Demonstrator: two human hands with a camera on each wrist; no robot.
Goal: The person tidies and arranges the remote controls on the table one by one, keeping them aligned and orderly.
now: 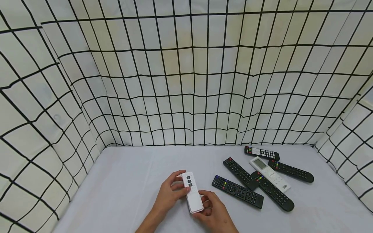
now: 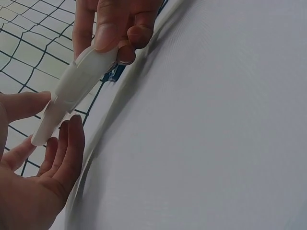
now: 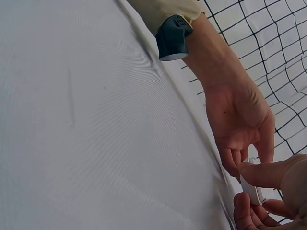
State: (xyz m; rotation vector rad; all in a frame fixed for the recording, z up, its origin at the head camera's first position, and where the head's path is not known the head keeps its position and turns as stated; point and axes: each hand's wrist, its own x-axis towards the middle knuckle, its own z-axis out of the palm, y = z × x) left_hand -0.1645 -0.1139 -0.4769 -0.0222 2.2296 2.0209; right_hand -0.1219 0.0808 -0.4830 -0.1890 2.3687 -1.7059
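While left hand (image 1: 170,191) fingers loosely cradle white remote (image 1: 192,192), right hand (image 1: 214,210) fingers pinch its end.

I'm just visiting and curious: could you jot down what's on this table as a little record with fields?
Held item: small white remote, buttons up
Left hand: grips its upper part
Right hand: holds its lower end
Surface: white table
Nearby: pile of black remotes and one white display remote, to the right
Backdrop: white cloth with black grid

The white remote (image 3: 253,190) is mostly hidden behind the right hand's (image 3: 283,191) thumb; button markings are too small to read.
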